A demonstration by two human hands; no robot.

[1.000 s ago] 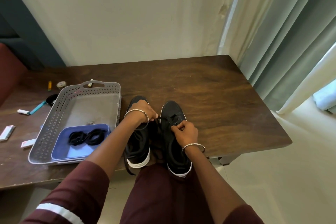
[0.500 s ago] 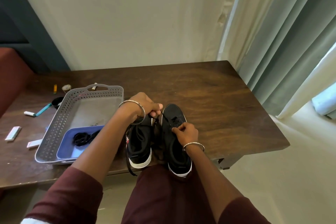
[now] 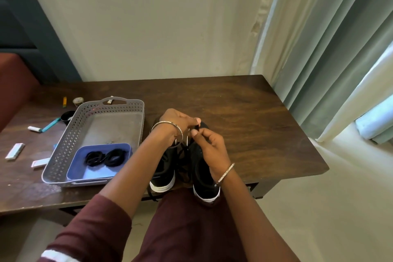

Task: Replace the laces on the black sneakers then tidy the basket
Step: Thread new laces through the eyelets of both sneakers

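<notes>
Two black sneakers with white soles stand side by side at the table's front edge, the left sneaker (image 3: 163, 173) and the right sneaker (image 3: 203, 178). Above their toe ends my left hand (image 3: 177, 122) and my right hand (image 3: 209, 144) meet, and both pinch a thin black lace (image 3: 192, 134) that runs down toward the right sneaker's eyelets. A loose lace end hangs off the left sneaker over the table edge. To the left is a grey perforated basket (image 3: 70, 144) holding a blue tray (image 3: 77, 162) with coiled black laces (image 3: 105, 157).
The brown table (image 3: 244, 123) carries small items left of the basket: a teal-handled tool (image 3: 50, 124), white packets (image 3: 14, 151), a yellow piece (image 3: 64, 101) and a small round object (image 3: 78, 100). Curtains (image 3: 329, 49) hang at the right. A red seat (image 3: 12, 87) is at the far left.
My right hand has risen from the right sneaker's eyelets to meet my left hand above the toes. My left hand has lifted, drawing the lace up.
</notes>
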